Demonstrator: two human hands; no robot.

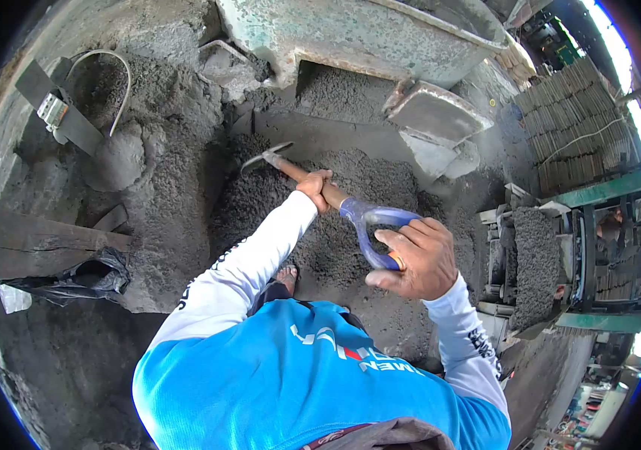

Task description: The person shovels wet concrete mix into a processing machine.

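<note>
The left hand [314, 190] holds the wooden stick of the shovel [284, 165], and its metal end is at the grey dirt [365, 176]. Past it is a big green tub [365, 37]; I can't tell what is inside. The right hand [419, 259] holds the blue handle [362, 217]. Far right, a machine box [506, 262] has grey dirt in it.

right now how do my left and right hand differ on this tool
Your left hand holds the wooden shaft; your right hand holds the blue handle. The left hand is nearer the metal end, the right at the opposite end. The left looks smaller in view, the right larger. Both hands are bare and on the same tool.
</note>
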